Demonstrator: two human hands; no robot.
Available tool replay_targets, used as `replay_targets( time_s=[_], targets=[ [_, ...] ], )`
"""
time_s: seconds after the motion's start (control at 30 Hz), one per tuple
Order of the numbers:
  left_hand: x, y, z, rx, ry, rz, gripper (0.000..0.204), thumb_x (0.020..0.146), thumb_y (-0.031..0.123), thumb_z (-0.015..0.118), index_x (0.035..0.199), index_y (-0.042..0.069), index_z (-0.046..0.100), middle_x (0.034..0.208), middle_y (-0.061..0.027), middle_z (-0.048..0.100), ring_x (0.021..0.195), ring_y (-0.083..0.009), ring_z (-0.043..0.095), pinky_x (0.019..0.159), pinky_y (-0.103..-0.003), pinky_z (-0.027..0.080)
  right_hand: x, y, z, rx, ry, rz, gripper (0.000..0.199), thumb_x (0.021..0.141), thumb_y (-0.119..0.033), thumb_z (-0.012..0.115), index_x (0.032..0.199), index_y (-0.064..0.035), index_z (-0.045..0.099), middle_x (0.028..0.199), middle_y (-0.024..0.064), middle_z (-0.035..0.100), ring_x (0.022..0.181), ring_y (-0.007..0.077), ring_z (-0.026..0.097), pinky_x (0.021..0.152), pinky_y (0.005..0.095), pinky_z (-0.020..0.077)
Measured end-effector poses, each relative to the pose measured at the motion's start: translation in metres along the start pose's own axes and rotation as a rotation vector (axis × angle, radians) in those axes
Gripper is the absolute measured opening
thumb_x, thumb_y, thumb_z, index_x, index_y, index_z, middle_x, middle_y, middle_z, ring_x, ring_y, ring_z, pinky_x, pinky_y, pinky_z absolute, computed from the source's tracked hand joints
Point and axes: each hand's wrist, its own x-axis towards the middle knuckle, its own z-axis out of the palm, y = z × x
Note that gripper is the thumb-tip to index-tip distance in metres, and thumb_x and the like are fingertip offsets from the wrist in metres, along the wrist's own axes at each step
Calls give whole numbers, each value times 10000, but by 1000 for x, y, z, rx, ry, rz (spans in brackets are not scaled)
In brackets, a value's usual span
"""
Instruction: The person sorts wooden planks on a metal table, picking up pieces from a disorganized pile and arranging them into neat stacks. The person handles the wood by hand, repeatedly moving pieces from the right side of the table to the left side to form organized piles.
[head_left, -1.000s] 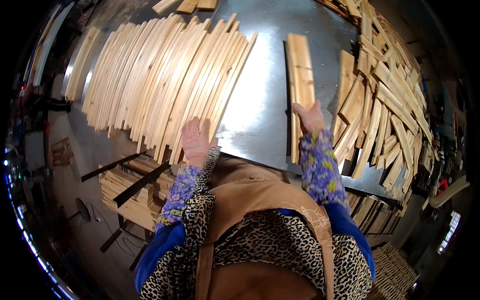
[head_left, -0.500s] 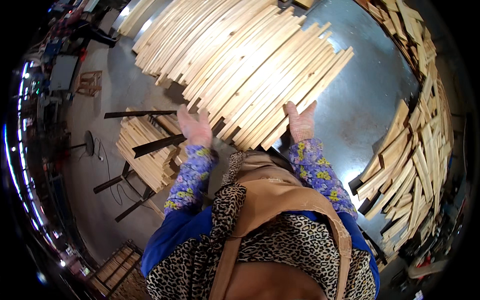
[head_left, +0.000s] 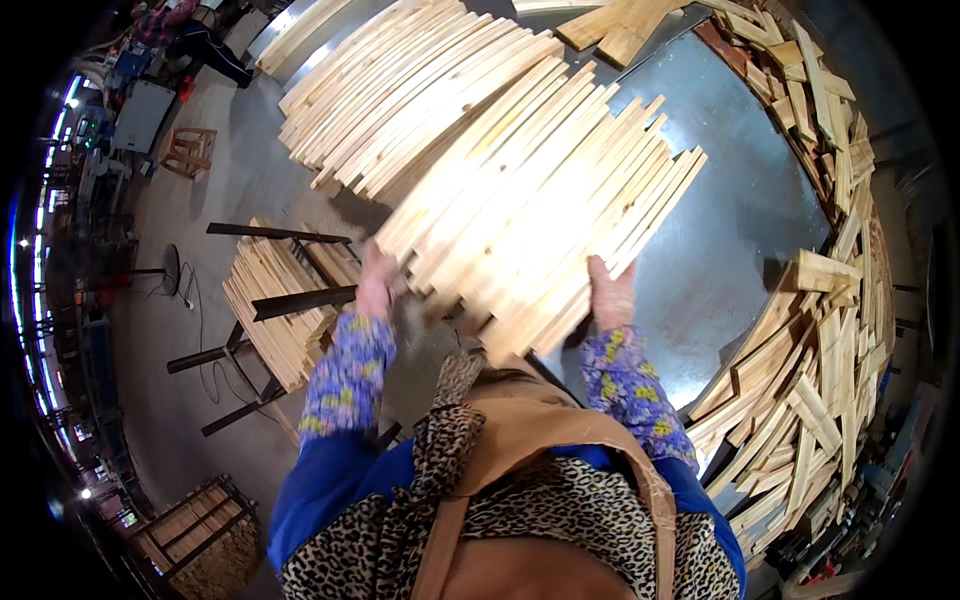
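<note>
Pale wood fills the space between the two hands: a batch of long, narrow strips (head_left: pixel 530 190) lies side by side, slanting from near left to far right. The left hand (head_left: pixel 377 285) is clamped on the batch's near left side, its fingertips blurred and partly hidden by the wood. The right hand (head_left: pixel 611 295) presses on the near right edge, thumb and fingers slightly parted, so the strips sit squeezed between both palms. Their ends are square-cut and staggered, making a stepped outline; small knots dot the smooth grain. Just beyond, on the left, lies another row of strips (head_left: pixel 400 95), fanned slightly. Smooth grey metal covers the tabletop (head_left: pixel 740 155), glossy where light strikes it. On the right, rough offcuts (head_left: pixel 820 400) form a jumbled heap. Floral sleeves (head_left: pixel 345 375) and a tan apron (head_left: pixel 545 415) show nearest.
</note>
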Motion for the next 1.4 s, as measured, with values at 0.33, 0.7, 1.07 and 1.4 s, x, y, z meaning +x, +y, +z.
replay_targets(
  time_s=[0.33,0.7,1.07,1.4],
  targets=[
    [-7,-107,67,1103,-339,382,370,1042,309,714,1275,22,722,1263,-210,734,1188,-354,695,992,-458,567,150,-28,-213,-142,-242,31,697,1109,-511,569,1482,76,619,1379,180,728,1237,284,686,1076,398,526],
    [103,-66,205,-206,-471,-119,832,961,281,715,1685,25,394,1640,-213,532,1486,-357,541,1236,-478,451,154,-65,-149,802,-395,39,748,1129,-621,459,1534,3,534,1407,200,705,1293,366,676,1109,529,565],
    [139,-3,243,-47,-786,160,847,937,203,751,1687,32,396,1607,-161,572,1435,-286,577,1217,-421,456,107,-130,-179,700,-386,-300,940,1010,-722,631,1668,-80,432,1620,185,557,1429,398,582,1181,566,518],
    [118,204,252,-49,-978,503,1040,879,250,878,1732,124,296,1680,-146,475,1494,-272,499,1204,-438,477,34,-288,-143,797,-525,-753,580,1065,-501,652,1426,-60,542,1325,113,536,1193,287,554,1078,466,513]
  ],
)
